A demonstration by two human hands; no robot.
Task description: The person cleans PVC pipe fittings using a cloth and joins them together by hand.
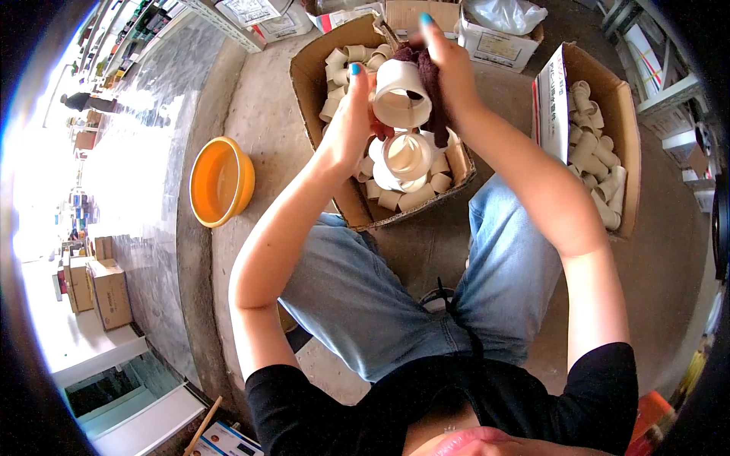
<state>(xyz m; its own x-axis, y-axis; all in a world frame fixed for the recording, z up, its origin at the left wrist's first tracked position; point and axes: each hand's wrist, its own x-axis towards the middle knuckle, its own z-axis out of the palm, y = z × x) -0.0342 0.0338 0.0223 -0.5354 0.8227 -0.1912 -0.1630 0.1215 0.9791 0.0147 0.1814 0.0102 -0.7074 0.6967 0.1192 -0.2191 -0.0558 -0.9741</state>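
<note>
Over an open cardboard box [300, 72], my two hands hold a white plastic pipe fitting [401, 114], its round opening tilted towards me. My left hand [350, 125] grips the fitting's left side, thumb up; its other fingers are partly hidden behind it. On the opposite side, my right hand [455, 80] is closed on a dark maroon cloth [430, 83] pressed against the fitting. Directly below sits a larger white pipe fitting [407, 156] on top of several smaller off-white fittings [417, 199] in the box.
To the left, a yellow basin [223, 182] stands on the concrete floor. At right is another cardboard box [627, 121] of pipe fittings. Behind are more boxes, one with a clear plastic bag [506, 15]. Metal shelving [669, 95] lines the right side. A person [90, 102] is far left.
</note>
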